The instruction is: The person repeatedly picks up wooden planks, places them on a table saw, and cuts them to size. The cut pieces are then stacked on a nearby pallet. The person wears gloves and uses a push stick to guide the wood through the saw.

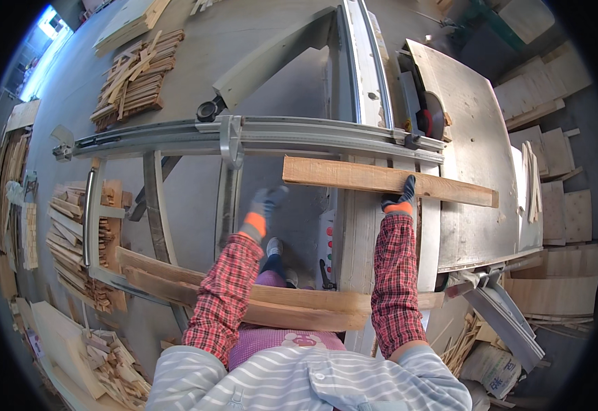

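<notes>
A pale wooden plank (340, 174) lies across the sliding table saw, just on my side of the aluminium crosscut fence (299, 132). My right hand (400, 194), in a dark glove with an orange cuff, grips its near edge, one digit over the top face. My left hand (268, 203), gloved alike and blurred, is empty in the air left of the plank's near end, fingers apparently apart. Two more wooden boards (304, 303) rest across the frame close to my waist, beneath my forearms. The circular saw blade (434, 115) stands beyond the plank's right part.
A flip stop (232, 141) sits on the fence. Right of the blade spreads the metal saw table (476, 154). Control buttons (329, 244) line the machine's side below my hands. Stacked wood strips (137, 77), offcuts (109, 359) and panels (550, 154) surround the machine.
</notes>
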A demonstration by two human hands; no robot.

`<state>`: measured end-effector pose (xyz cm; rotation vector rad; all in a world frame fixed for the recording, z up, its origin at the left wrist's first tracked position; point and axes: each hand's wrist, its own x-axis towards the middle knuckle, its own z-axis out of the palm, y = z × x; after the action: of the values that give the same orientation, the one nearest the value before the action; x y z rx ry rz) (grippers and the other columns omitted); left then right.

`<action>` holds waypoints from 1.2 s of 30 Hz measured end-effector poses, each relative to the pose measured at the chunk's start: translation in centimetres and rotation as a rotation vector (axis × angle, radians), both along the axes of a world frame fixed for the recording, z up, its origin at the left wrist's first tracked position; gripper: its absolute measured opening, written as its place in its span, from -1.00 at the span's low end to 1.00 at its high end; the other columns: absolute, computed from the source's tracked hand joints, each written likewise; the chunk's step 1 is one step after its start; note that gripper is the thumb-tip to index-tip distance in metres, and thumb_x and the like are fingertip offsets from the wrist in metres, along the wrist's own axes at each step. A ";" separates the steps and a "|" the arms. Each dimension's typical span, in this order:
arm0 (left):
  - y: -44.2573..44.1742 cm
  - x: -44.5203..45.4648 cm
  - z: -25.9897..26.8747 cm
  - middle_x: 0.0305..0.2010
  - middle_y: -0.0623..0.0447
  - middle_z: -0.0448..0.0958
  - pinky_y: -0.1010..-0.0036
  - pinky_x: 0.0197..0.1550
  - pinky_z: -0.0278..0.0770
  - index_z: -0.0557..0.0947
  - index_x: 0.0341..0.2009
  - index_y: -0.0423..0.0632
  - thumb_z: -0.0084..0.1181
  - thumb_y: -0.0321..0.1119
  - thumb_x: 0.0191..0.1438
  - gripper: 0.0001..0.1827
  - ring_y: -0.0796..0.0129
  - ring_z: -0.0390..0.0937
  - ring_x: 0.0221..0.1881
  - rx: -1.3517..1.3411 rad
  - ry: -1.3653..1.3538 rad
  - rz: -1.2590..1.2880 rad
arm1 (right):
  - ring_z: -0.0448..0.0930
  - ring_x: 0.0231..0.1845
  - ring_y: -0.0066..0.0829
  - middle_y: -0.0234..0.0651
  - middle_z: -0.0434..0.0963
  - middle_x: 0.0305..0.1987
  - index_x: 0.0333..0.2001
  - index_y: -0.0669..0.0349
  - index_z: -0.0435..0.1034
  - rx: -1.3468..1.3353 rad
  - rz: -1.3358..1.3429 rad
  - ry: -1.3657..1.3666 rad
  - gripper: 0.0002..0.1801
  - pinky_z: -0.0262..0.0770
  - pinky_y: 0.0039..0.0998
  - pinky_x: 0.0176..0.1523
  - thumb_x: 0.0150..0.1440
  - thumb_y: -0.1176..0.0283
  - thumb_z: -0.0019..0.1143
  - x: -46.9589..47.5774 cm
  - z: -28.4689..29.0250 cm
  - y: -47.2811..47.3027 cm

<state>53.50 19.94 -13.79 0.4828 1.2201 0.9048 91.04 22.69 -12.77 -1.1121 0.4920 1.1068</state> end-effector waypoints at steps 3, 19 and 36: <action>0.1 6.6 4.5 -0.05 0.04 0.51 0.30 0.01 0.52 0.54 0.06 -0.10 0.33 -0.09 0.07 -0.47 0.27 0.50 0.00 -0.119 -0.145 0.022 | 0.48 0.12 -0.36 -0.46 0.55 0.09 0.05 -0.07 0.47 -0.045 -0.013 -0.030 -0.25 0.37 -0.13 0.17 -0.24 0.00 0.60 -2.2 -1.1 1.3; 7.7 6.5 -2.5 -0.03 0.00 0.53 0.39 0.02 0.58 0.52 0.07 -0.12 0.39 -0.22 -0.01 -0.44 0.22 0.50 -0.01 -0.085 -0.184 0.549 | 0.59 -0.06 -0.23 -0.34 0.53 0.04 0.09 0.06 0.38 -0.031 0.444 0.003 -0.15 0.60 -0.28 -0.04 -0.21 -0.12 0.53 -8.2 -2.0 3.5; 9.5 2.2 1.6 0.08 -0.16 0.47 0.25 0.29 0.39 0.49 0.05 -0.21 0.34 -0.40 0.00 -0.50 0.03 0.44 0.13 -0.315 -0.512 0.370 | 0.50 0.07 0.03 0.02 0.47 0.14 0.26 0.26 0.21 -0.396 0.905 -0.170 0.28 0.41 0.07 0.15 -0.25 -0.60 0.08 7.5 -4.7 4.9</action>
<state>55.72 29.40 -12.18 -0.2303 0.9614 1.0421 98.49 27.57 -17.45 -1.8496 0.0412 1.7087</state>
